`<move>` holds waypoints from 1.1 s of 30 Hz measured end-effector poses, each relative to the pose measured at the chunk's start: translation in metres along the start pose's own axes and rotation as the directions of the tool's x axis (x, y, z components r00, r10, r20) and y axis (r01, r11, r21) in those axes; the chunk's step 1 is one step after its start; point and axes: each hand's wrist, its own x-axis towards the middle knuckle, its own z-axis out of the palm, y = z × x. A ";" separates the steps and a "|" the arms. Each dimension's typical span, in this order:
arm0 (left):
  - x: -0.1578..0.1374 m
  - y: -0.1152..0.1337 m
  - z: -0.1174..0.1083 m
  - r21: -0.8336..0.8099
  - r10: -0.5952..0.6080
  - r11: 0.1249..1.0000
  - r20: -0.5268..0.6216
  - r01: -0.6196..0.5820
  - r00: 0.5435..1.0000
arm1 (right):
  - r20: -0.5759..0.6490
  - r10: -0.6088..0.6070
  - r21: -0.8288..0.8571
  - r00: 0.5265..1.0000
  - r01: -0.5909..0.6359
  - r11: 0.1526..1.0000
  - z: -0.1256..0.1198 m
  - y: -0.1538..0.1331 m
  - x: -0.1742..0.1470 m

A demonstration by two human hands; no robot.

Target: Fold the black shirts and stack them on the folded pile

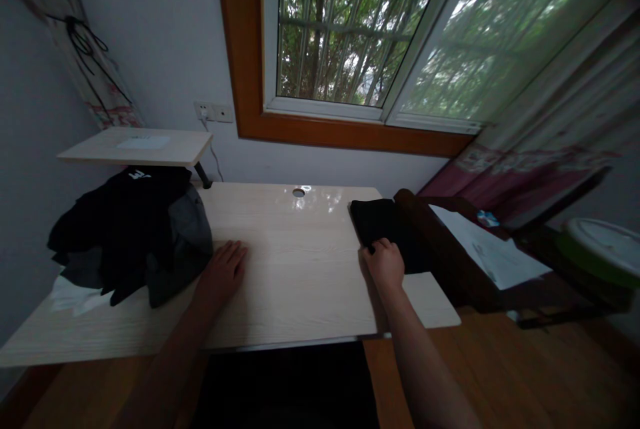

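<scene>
- Right hand (386, 263): fingers curled at the flat, folded black cloth (376, 217), right on the desk (295, 282); cannot tell if gripping.
- Left hand (227, 267): fingers loosely extended on smooth wood grain, beside rumpled, heaped clothes (125, 222).

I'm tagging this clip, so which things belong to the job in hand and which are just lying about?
Job in hand, apparently:
clothes heap, beside the left hand
folded black cloth, at the right hand
table beneath them

Just lying about:
small sheet on the shelf
large sheet right of the table
small blue-and-white thing
</scene>
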 end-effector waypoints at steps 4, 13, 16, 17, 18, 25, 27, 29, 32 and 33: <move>-0.001 -0.001 0.001 0.010 0.009 1.000 -0.003 -0.009 1.000 | 0.029 -0.012 0.074 1.000 0.010 0.997 -0.003 -0.006 0.003; 0.000 -0.001 0.000 0.041 -0.002 0.999 0.033 0.000 0.999 | 0.071 -0.130 0.260 0.989 0.107 0.960 -0.017 -0.079 -0.014; 0.001 0.001 -0.002 0.051 -0.009 0.999 0.042 0.007 0.999 | 0.094 -0.189 0.294 0.977 0.154 0.943 -0.026 -0.113 -0.022; 0.001 0.002 -0.003 0.052 -0.013 0.999 0.047 0.010 0.999 | 0.102 -0.210 0.305 0.972 0.170 0.937 -0.029 -0.123 -0.025; 0.001 0.003 -0.004 0.053 -0.019 0.998 0.050 0.017 0.999 | 0.111 -0.231 0.313 0.967 0.187 0.931 -0.032 -0.132 -0.028; -0.001 0.004 -0.008 0.094 -0.158 0.983 -0.022 0.159 0.987 | 0.128 -0.379 0.383 0.916 0.307 0.871 -0.045 -0.138 -0.021; -0.001 0.003 -0.007 0.114 -0.205 0.971 -0.059 0.210 0.977 | 0.097 -0.352 0.391 0.931 0.290 0.873 -0.043 -0.121 -0.013; -0.002 0.001 -0.005 0.120 -0.216 0.967 -0.080 0.225 0.973 | 0.054 -0.265 0.378 0.963 0.226 0.898 -0.037 -0.099 -0.007; -0.002 -0.002 -0.002 0.129 -0.192 0.971 -0.093 0.203 0.977 | 0.048 -0.099 0.341 0.994 0.076 0.937 -0.025 -0.066 -0.004; -0.003 -0.002 -0.001 0.129 -0.182 0.973 -0.095 0.193 0.979 | 0.063 -0.048 0.344 0.997 0.023 0.939 -0.021 -0.057 -0.005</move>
